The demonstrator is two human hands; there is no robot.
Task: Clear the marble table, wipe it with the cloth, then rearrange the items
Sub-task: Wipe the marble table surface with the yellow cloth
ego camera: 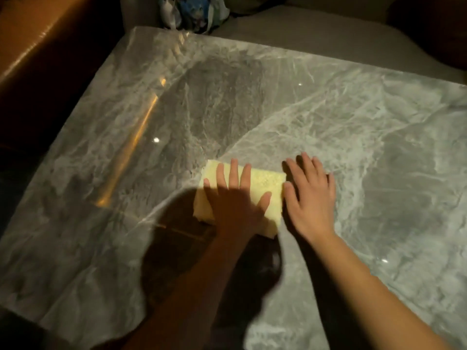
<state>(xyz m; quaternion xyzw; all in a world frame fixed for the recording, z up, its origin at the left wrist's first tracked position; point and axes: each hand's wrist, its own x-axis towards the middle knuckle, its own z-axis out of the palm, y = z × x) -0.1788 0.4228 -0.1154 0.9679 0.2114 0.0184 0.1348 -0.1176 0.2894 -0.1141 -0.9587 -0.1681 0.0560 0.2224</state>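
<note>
A folded pale yellow cloth (265,188) lies flat on the grey marble table (353,127), near the middle. My left hand (235,198) rests palm down on the cloth with its fingers spread. My right hand (310,195) lies flat on the bare marble just right of the cloth, fingers apart, its thumb touching the cloth's right edge. Nothing else stands on the marble surface in view.
A brown wooden surface (38,41) runs along the left side of the table. A crumpled blue and white bag (192,11) sits beyond the far edge. A grey cushion or seat (328,34) lies behind the table at the top right.
</note>
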